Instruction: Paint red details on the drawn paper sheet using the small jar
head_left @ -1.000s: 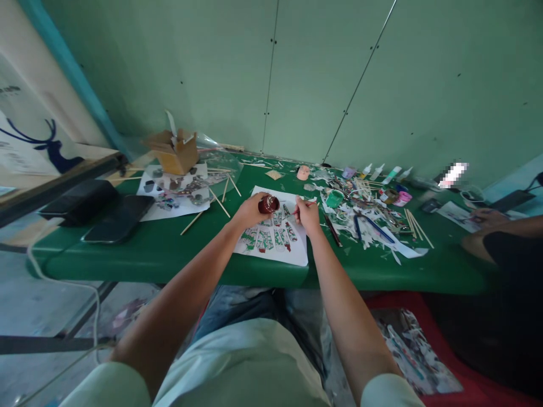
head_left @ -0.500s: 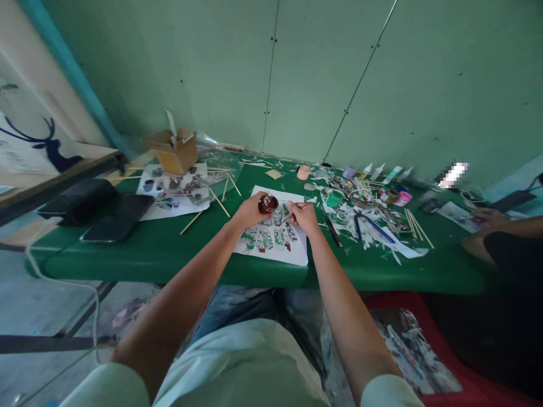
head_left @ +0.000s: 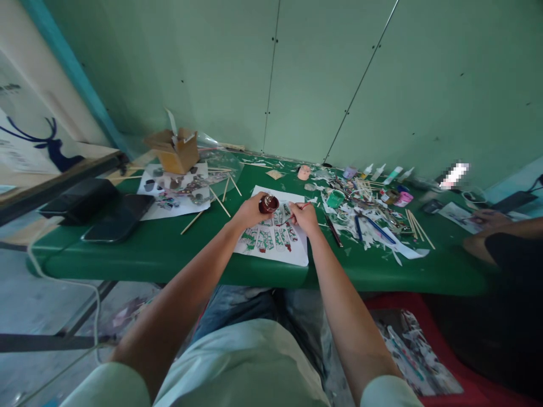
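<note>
My left hand [head_left: 250,212] is closed around a small jar of dark red paint [head_left: 268,204], tilted over a white sheet of paper [head_left: 297,254]. Pinched in my right hand [head_left: 304,216] is a thin paintbrush [head_left: 288,220], its tip down near the sheet. Several small cut pieces with green, white and dark red patterns [head_left: 265,239] lie in rows on the paper. My fingers and the jar hide part of the upper rows.
Right of the paper lie paper scraps, pens [head_left: 334,230] and an open green paint jar [head_left: 335,198]. A cardboard box [head_left: 177,151], wooden sticks [head_left: 219,202] and a black phone-like slab [head_left: 119,218] are on the left. Another person's arm [head_left: 492,234] rests at the far right.
Almost nothing differs. The brush tip has shifted slightly over the paper; both hands keep their places and their holds.
</note>
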Available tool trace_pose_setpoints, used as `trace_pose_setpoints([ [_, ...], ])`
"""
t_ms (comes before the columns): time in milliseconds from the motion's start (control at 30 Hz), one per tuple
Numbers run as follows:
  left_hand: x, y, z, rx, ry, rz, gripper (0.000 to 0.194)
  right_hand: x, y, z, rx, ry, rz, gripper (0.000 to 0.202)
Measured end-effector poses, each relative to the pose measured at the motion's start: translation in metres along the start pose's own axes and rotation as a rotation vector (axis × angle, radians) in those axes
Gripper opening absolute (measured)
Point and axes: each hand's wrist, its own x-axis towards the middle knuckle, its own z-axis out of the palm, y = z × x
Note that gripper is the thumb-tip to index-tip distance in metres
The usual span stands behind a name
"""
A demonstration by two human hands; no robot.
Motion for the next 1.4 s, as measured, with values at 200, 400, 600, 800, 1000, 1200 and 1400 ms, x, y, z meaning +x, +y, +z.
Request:
trace_pose_setpoints([
  [200, 0.0001, 0.0003, 0.0001, -0.004, 0.005, 0.002, 0.058, 0.0001, 0.0000, 0.0001, 0.023, -0.007, 0.017, 0.039],
  [400, 0.0001, -0.0010, 0.0005, -0.014, 0.005, 0.004, 0.058, -0.0007, -0.0020, 0.0003, 0.007, -0.006, 0.025, 0.038],
  [600, 0.0005, -0.0003, 0.0002, 0.005, -0.006, -0.002, 0.060, -0.0008, -0.0025, 0.0005, 0.010, -0.015, 0.032, 0.038],
  [800, 0.0002, 0.0010, -0.0002, 0.004, -0.002, -0.010, 0.059, 0.0005, -0.0008, 0.0002, 0.025, -0.021, 0.038, 0.038],
  [1000, -0.0002, 0.0007, -0.0004, -0.022, 0.000, 0.001, 0.058, 0.0011, -0.0027, 0.0008, 0.096, 0.029, 0.091, 0.042],
  [1200, 0.0002, -0.0009, 0.0010, -0.014, 0.015, 0.012, 0.058, -0.0018, -0.0048, 0.0016, 0.117, -0.080, 0.065, 0.045],
  [1400, 0.0000, -0.0012, 0.0007, -0.017, 0.004, 0.006, 0.058, -0.0017, -0.0005, 0.0019, 0.086, -0.115, 0.047, 0.042],
])
